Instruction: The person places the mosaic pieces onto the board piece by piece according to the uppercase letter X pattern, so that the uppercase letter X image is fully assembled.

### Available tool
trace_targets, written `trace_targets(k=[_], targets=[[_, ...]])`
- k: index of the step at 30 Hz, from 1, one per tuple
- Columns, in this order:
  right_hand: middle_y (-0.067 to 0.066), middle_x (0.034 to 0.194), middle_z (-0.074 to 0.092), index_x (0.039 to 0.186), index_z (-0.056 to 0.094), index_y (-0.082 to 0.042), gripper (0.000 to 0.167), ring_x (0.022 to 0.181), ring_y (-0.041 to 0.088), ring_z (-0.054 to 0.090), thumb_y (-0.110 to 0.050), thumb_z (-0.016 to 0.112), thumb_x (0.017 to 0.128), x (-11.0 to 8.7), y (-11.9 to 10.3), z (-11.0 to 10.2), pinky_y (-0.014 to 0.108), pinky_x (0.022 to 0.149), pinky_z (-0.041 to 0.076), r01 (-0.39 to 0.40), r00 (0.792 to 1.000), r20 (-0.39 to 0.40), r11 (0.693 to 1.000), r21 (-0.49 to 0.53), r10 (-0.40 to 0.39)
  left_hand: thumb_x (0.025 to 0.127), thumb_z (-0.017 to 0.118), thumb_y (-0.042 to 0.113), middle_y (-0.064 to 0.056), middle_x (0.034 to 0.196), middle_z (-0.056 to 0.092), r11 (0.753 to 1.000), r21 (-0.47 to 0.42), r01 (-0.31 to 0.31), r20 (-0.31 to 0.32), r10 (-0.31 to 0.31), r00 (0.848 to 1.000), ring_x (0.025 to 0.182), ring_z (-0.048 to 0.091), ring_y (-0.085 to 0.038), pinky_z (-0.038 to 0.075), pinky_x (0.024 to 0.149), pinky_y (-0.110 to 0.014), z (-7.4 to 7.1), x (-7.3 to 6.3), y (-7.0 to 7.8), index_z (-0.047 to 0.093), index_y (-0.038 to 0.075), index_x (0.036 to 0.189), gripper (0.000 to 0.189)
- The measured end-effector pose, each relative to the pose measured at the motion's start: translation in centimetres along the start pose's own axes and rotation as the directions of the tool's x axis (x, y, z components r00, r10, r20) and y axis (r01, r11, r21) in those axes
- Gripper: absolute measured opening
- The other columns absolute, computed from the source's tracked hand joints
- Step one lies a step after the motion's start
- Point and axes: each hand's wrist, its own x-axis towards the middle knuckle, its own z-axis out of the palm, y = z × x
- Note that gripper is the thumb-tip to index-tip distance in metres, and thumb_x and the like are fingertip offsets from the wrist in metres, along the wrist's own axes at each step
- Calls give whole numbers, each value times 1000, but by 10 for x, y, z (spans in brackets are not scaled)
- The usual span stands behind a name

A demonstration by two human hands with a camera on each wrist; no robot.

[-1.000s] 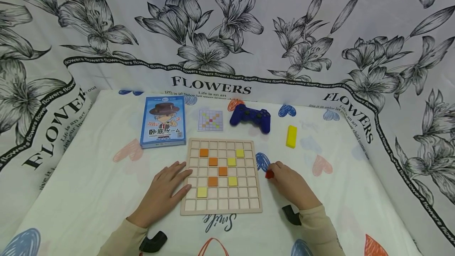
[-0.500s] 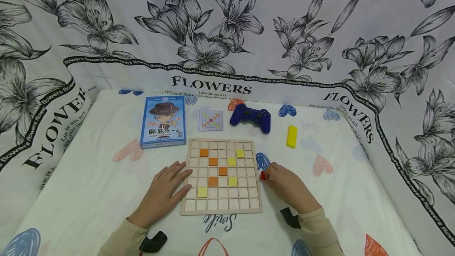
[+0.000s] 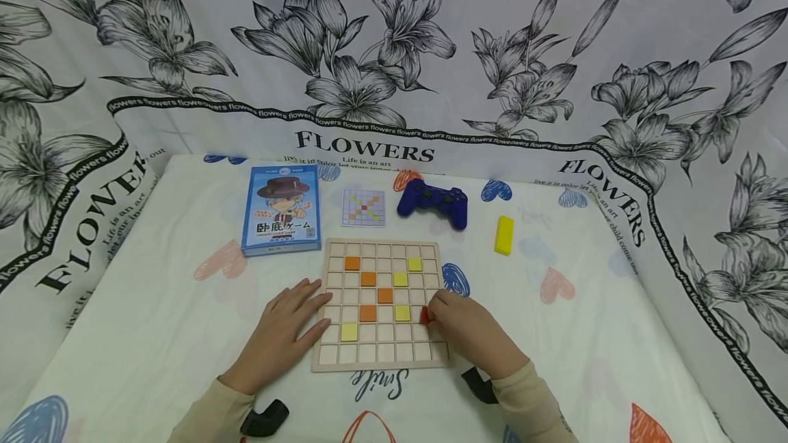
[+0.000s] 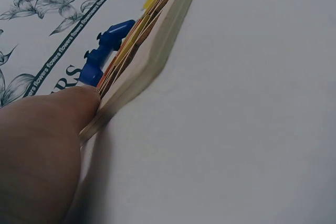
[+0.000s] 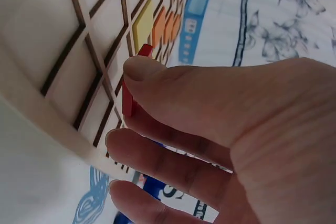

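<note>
A wooden grid board (image 3: 377, 352) lies on the cloth with several orange tiles (image 3: 367, 313) and several yellow tiles (image 3: 402, 313) in its squares. My left hand (image 3: 277, 337) rests at the board's left edge, its fingers extended and the tips on the rim. Over the board's right side, my right hand (image 3: 477, 333) pinches a small red tile (image 3: 425, 315) between thumb and index finger. Seen in the right wrist view, the red tile (image 5: 127, 98) is tilted on edge close to the grid, near a yellow tile. Whether it touches the board I cannot tell.
Behind the board are a blue game box (image 3: 283, 210), a small card with a coloured grid pattern (image 3: 363, 208) and a dark blue game controller (image 3: 433, 204). A yellow block (image 3: 504, 235) lies to the right. Flower-printed cloth (image 3: 394, 39) hangs at the back.
My right hand has moved left with the red tile, from the cloth beside the board to over its right columns. My left hand has stayed in place.
</note>
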Motion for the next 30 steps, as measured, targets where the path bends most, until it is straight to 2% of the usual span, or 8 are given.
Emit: trace_targets(k=[4, 7, 15, 24, 30], targets=[[-6, 90, 60, 91, 63, -16, 14, 69, 6, 50, -19, 75, 84, 1, -7, 0, 19, 67, 53, -9, 998, 70, 1000, 29, 7, 94, 56, 47, -3, 148, 43, 1000, 0, -1, 0, 1, 1000, 143, 28, -26, 20, 116, -49, 0, 0, 0, 53, 24, 137, 49], [-8, 89, 60, 92, 64, -17, 14, 69, 6, 50, -20, 75, 84, 0, -11, -1, 18, 67, 53, -4, 996, 91, 999, 44, 0, 94, 56, 47, -3, 148, 43, 1000, -2, -2, -3, 2, 1000, 143, 28, -25, 20, 116, -49, 1, 0, 0, 53, 24, 137, 49], [-7, 85, 60, 90, 65, -15, 15, 66, 6, 49, -16, 77, 81, -1, -14, 2, 20, 62, 51, 52, 996, 73, 998, 23, -53, 94, 55, 48, -3, 149, 42, 1000, -3, -1, -2, 1, 1000, 143, 28, -26, 19, 116, -49, 1, 0, -1, 53, 23, 137, 50], [-6, 87, 61, 93, 65, -14, 18, 71, 7, 54, -17, 78, 80, -2, -17, 5, 23, 63, 52, 93, 996, 19, 995, -37, -92, 94, 54, 49, -3, 149, 41, 1000, -1, 9, 12, -9, 1000, 143, 27, -26, 18, 117, -49, -1, 0, 0, 52, 24, 139, 51], [-5, 94, 64, 105, 67, -15, 25, 78, 8, 56, -16, 76, 82, -1, -18, 5, 23, 67, 53, 71, 996, 63, 997, -21, -69, 94, 53, 49, -3, 149, 41, 1000, 1, 14, 18, -14, 1000, 143, 27, -25, 18, 117, -49, -1, 0, 1, 52, 24, 139, 51]])
